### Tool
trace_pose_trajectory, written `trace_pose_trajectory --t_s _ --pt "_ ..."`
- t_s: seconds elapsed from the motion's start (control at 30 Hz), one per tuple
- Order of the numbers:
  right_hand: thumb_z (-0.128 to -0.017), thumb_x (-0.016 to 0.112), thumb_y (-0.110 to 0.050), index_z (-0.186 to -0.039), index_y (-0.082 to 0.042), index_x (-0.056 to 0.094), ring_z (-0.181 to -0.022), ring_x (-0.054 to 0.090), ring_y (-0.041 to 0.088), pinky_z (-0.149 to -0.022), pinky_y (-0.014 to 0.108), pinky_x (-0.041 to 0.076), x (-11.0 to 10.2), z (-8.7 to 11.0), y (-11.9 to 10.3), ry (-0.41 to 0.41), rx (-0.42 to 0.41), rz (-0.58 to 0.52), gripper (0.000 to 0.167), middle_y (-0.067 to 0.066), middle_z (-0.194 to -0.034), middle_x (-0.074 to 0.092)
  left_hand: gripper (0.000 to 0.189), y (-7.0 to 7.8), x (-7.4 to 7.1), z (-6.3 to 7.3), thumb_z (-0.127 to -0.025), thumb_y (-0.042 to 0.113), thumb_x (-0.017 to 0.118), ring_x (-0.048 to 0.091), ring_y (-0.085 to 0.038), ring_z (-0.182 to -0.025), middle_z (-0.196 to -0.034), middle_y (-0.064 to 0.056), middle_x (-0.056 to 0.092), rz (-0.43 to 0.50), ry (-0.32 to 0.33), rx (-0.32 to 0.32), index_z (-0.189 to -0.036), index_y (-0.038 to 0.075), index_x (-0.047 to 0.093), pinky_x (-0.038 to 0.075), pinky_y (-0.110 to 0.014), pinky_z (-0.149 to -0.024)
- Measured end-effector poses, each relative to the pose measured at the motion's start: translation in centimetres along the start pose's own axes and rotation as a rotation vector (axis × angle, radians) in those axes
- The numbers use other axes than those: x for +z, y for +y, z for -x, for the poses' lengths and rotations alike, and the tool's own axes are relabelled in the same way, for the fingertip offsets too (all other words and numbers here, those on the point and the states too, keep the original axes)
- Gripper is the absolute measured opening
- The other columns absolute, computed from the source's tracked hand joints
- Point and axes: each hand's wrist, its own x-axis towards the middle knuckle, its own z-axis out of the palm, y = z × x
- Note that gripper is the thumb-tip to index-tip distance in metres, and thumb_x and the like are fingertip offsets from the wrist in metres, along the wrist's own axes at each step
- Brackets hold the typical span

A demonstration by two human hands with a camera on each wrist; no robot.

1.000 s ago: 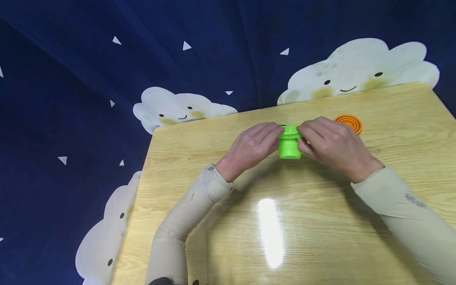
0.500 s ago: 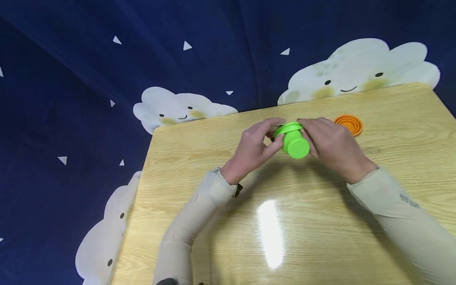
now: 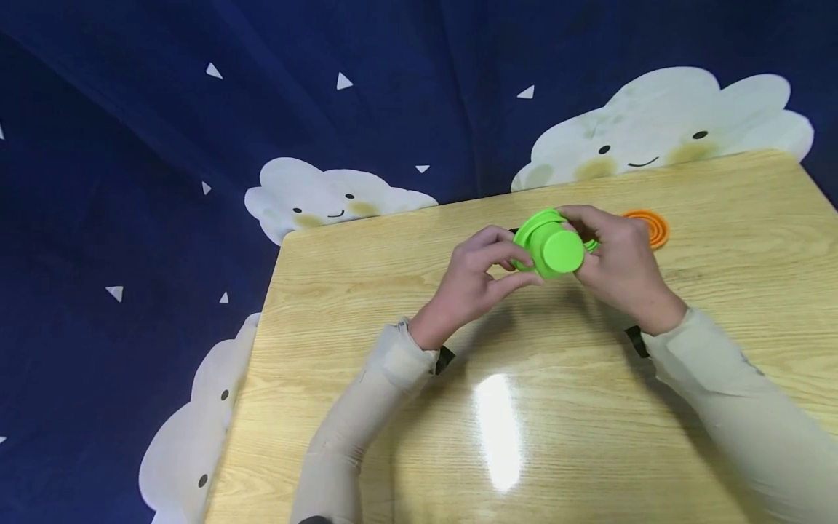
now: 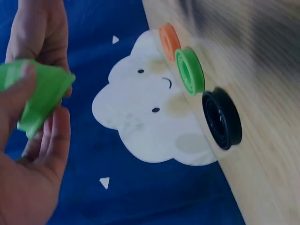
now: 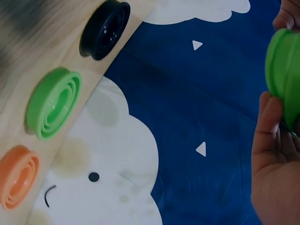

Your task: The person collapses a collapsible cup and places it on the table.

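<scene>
A light green collapsible cup (image 3: 548, 246) is held up over the table, its base tilted toward the head camera and its wide rim turned away. My left hand (image 3: 476, 273) grips the cup's left side, thumb below and fingers along the rim. On the other side my right hand (image 3: 618, 266) holds it, index finger over the top. In the left wrist view the cup (image 4: 47, 93) narrows between both hands. Stepped rings show on the cup (image 5: 286, 70) in the right wrist view. The cup's inside is hidden.
Three flattened collapsible cups lie in a row along the table's far edge: a black one (image 4: 222, 118), a green one (image 4: 190, 71) and an orange one (image 3: 648, 229). A dark blue curtain with clouds (image 3: 661, 127) hangs behind the wooden table (image 3: 314, 327).
Both hands have turned the cup so its base swings up toward the head camera and slightly right. The left hand's fingers have shifted on the rim.
</scene>
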Motion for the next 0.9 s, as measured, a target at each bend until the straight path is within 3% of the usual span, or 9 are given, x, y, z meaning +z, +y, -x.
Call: trace_pose_trajectory --t_s 0.1,0.2,0.4,0.53,0.63,0.9 --pt "-0.087 0.072 0.01 -0.111 0.006 0.071 -0.072 0.07 0.027 -0.067 0.011 0.044 0.2 -0.1 -0.2 0.007 0.003 0.011 0.024 0.018 -0.09 0.074 0.02 0.1 0.4 0.0 -0.074 0.006 0.09 0.064 -0.015 -0.076 -0.088 -0.008 0.064 -0.02 0.08 -0.041 -0.081 0.002 0.072 0.056 -0.018 -0.069" --pt "-0.088 0.072 0.008 -0.111 0.006 0.071 -0.071 0.067 0.02 -0.066 0.01 0.045 0.3 -0.1 -0.3 0.023 0.028 -0.024 0.023 0.016 -0.089 0.074 0.019 0.0 0.7 0.2 -0.075 0.002 0.089 0.066 -0.011 -0.074 -0.086 -0.009 0.066 0.028 0.165 -0.126 -0.081 0.0 0.071 0.059 -0.021 -0.067" --pt "-0.091 0.07 0.001 -0.11 0.004 0.065 -0.083 0.065 0.012 -0.072 0.015 0.053 -0.1 0.3 -0.8 0.006 0.224 -0.339 0.02 0.007 -0.102 0.071 0.013 -0.3 1.2 0.0 -0.08 -0.002 0.084 0.072 -0.015 -0.076 -0.084 -0.013 0.072 0.242 0.329 -0.302 -0.085 -0.003 0.072 0.062 -0.033 -0.067" --pt "-0.082 0.075 0.01 -0.097 0.006 0.067 -0.09 0.068 0.015 -0.075 0.019 0.057 0.0 0.6 -1.1 -0.008 0.238 -0.459 0.017 0.013 -0.115 0.07 0.01 -0.3 1.2 -0.2 -0.082 -0.001 0.082 0.074 -0.019 -0.081 -0.086 -0.014 0.073 0.283 0.395 -0.36 -0.087 -0.004 0.074 0.062 -0.035 -0.07" --pt "-0.077 0.079 0.012 -0.088 0.004 0.07 -0.094 0.069 0.013 -0.073 0.018 0.057 0.3 0.7 -1.2 0.022 0.212 -0.437 0.016 0.016 -0.118 0.07 0.008 0.4 1.1 -0.4 -0.082 -0.004 0.081 0.073 -0.021 -0.079 -0.086 -0.016 0.073 0.25 0.41 -0.355 -0.086 -0.006 0.073 0.062 -0.036 -0.069" --pt "-0.076 0.074 0.016 -0.079 0.005 0.071 -0.091 0.069 0.007 -0.07 0.015 0.055 0.9 0.6 -0.9 0.118 0.197 -0.374 0.011 0.016 -0.113 0.072 0.009 3.1 0.4 -0.9 -0.079 -0.013 0.079 0.07 -0.027 -0.083 -0.087 -0.023 0.068 0.215 0.398 -0.244 -0.081 -0.012 0.07 0.062 -0.036 -0.072"
